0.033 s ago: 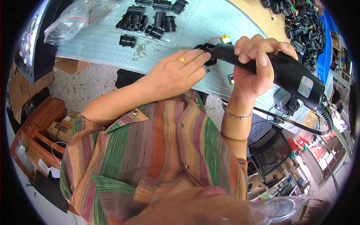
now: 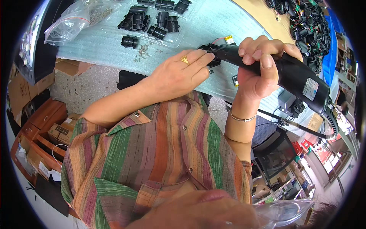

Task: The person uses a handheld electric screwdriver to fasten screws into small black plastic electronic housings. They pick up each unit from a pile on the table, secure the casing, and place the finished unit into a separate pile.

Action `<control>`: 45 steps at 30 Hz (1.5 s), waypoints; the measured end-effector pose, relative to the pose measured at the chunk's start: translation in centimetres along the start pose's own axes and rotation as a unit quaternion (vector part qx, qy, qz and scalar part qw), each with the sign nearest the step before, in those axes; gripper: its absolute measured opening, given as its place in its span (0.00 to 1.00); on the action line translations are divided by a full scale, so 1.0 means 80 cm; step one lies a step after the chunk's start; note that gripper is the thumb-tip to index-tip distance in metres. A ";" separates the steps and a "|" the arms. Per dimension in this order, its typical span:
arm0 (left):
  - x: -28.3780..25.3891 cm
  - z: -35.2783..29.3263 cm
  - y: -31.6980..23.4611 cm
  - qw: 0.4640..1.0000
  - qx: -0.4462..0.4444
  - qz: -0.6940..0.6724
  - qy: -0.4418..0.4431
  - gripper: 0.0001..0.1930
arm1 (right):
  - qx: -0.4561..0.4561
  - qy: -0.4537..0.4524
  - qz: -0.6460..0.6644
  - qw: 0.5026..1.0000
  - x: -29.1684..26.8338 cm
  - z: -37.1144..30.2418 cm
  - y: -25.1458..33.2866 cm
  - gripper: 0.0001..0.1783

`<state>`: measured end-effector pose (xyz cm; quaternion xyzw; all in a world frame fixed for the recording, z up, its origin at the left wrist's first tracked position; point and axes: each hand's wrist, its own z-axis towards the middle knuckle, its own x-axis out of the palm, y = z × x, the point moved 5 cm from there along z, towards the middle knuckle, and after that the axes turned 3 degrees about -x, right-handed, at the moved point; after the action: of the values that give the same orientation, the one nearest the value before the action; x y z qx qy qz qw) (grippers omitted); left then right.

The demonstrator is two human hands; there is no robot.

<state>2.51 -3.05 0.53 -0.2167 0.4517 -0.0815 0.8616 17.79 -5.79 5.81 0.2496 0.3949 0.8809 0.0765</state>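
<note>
My right hand (image 2: 263, 63) is wrapped round a black electric screwdriver (image 2: 291, 72), which lies tilted with its tip pointing left and its cable at the lower right. Its nose meets a small black plastic part (image 2: 214, 61) on the work mat. My left hand (image 2: 183, 72), with a gold ring on one finger, has its fingers closed on that part's near left side. The fingertips hide much of the part, and the bit's contact point cannot be made out. Just beyond lies a small battery (image 2: 229, 39) with a red wire.
Loose screws (image 2: 142, 51) lie on the pale mat (image 2: 103, 49), left of my hands. Several black plastic housings (image 2: 134, 20) sit behind them, some in a clear tray. A clear bag of screws (image 2: 82, 19) is at the far left. Wired black assemblies (image 2: 310, 34) are heaped at the far right.
</note>
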 end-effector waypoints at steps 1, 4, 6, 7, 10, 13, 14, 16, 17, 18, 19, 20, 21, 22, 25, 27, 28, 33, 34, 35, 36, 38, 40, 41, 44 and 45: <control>0.000 0.000 0.001 1.000 -0.002 -0.005 0.000 0.06 | -0.001 0.006 -0.008 1.000 -0.001 0.000 0.001 0.28; 0.001 -0.001 0.001 1.000 0.000 -0.025 0.004 0.07 | -0.001 0.001 -0.007 1.000 -0.001 0.001 0.004 0.27; 0.002 -0.003 0.000 1.000 0.002 -0.028 0.000 0.07 | -0.004 0.004 -0.007 1.000 -0.001 0.002 0.007 0.27; 0.003 -0.004 0.000 1.000 0.004 -0.029 -0.003 0.07 | -0.005 0.006 -0.007 1.000 -0.001 0.003 0.009 0.26; 0.002 -0.005 -0.001 0.999 0.009 -0.048 0.001 0.08 | -0.002 -0.002 0.021 1.000 0.000 0.006 0.020 0.26; 0.000 -0.010 0.000 0.995 0.024 -0.090 -0.020 0.09 | -0.002 0.020 0.021 1.000 -0.002 0.010 0.034 0.25; -0.002 -0.007 0.002 0.996 0.017 -0.084 -0.031 0.09 | -0.007 0.015 0.019 1.000 -0.004 0.011 0.039 0.26; -0.005 0.000 0.007 0.996 0.008 -0.073 -0.048 0.09 | -0.012 0.011 0.028 0.999 -0.011 0.012 0.047 0.27; 0.000 0.002 0.008 0.997 0.001 -0.073 -0.031 0.09 | -0.015 0.009 0.032 0.999 -0.015 0.013 0.051 0.27; 0.005 0.002 0.008 0.997 -0.007 -0.071 -0.014 0.09 | -0.016 0.011 0.034 0.999 -0.019 0.014 0.054 0.27; 0.010 0.002 0.008 0.997 -0.015 -0.070 0.002 0.09 | -0.019 0.007 0.029 0.999 -0.022 0.014 0.057 0.27; 0.011 0.001 0.005 0.996 -0.006 -0.083 0.011 0.09 | -0.022 0.003 0.024 0.999 -0.024 0.015 0.060 0.27; 0.012 -0.001 0.002 0.995 0.004 -0.095 0.019 0.09 | -0.025 -0.001 0.019 1.000 -0.026 0.014 0.062 0.27; 0.012 -0.003 0.000 0.994 0.013 -0.108 0.028 0.09 | -0.023 -0.010 0.025 0.999 -0.028 0.012 0.061 0.27; 0.009 -0.007 -0.002 0.995 0.025 -0.096 0.008 0.09 | -0.011 -0.026 0.037 0.999 -0.030 0.005 0.056 0.25; 0.008 -0.007 0.000 0.995 0.024 -0.101 -0.010 0.09 | 0.000 -0.020 0.036 0.999 -0.028 0.003 0.051 0.24; 0.007 -0.006 0.001 0.994 0.024 -0.104 -0.018 0.09 | -0.001 -0.017 0.046 0.999 -0.027 0.002 0.049 0.24; -0.001 0.004 0.024 0.972 -0.142 -0.182 -0.048 0.08 | -0.009 -0.009 0.054 0.998 -0.017 -0.001 0.049 0.24; -0.002 0.005 0.031 0.962 -0.176 -0.203 -0.058 0.08 | -0.011 -0.006 0.061 0.998 -0.016 -0.001 0.050 0.24; -0.002 0.007 0.034 0.958 -0.184 -0.216 -0.049 0.08 | -0.009 -0.009 0.064 0.998 -0.015 -0.001 0.050 0.24; -0.002 0.008 0.038 0.953 -0.192 -0.229 -0.040 0.07 | -0.008 -0.012 0.068 0.998 -0.014 0.000 0.050 0.24; -0.005 0.013 0.041 0.951 -0.191 -0.242 -0.038 0.07 | -0.006 -0.016 0.073 0.997 -0.012 0.001 0.051 0.25; -0.005 0.018 0.038 0.953 -0.174 -0.243 -0.052 0.07 | -0.005 -0.017 0.077 0.997 -0.011 0.001 0.051 0.25; -0.004 0.020 0.036 0.953 -0.176 -0.244 -0.049 0.07 | -0.004 -0.012 0.077 0.997 -0.010 0.001 0.052 0.25; 0.000 0.024 0.032 0.952 -0.179 -0.246 -0.040 0.08 | -0.003 0.000 0.080 0.997 -0.008 0.001 0.053 0.25; 0.001 0.026 0.031 0.952 -0.177 -0.247 -0.035 0.08 | -0.004 0.002 0.082 0.997 -0.007 0.001 0.053 0.25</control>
<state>4.09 -0.27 0.41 -0.4727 0.3610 -0.2027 0.7779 18.60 -8.81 8.78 0.2794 0.3698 0.8861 0.0041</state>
